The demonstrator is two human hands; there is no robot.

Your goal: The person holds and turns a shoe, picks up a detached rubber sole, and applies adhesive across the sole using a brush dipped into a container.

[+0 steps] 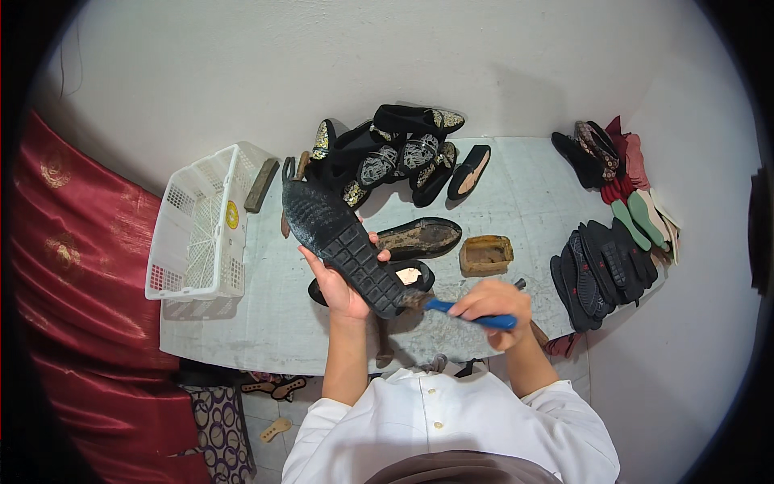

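Observation:
My left hand (345, 297) grips a black shoe sole (343, 234) from its side and underneath, tilted over the table. The sole's face towards me has a ridged grid, with a shiny, wet-looking patch at the toe end. In my right hand (500, 306) is a brush (442, 306) with a blue handle, its bristles touching the sole's heel end. Behind the sole lies an upturned black shoe (423, 238) with a brown, worn-looking underside. A second dark shoe (413, 275) with a cream patch is partly hidden by the sole. A small brownish open container (486, 256) stands beyond my right hand.
Black shoes with glittery toes (379, 153) are heaped by the wall. A white plastic basket (230, 234) and a dark block (261, 185) stand at left. Stacked black soles (601, 270), green insoles (637, 218) and red pieces (633, 165) sit at right. A hammer (384, 347) lies near the front edge.

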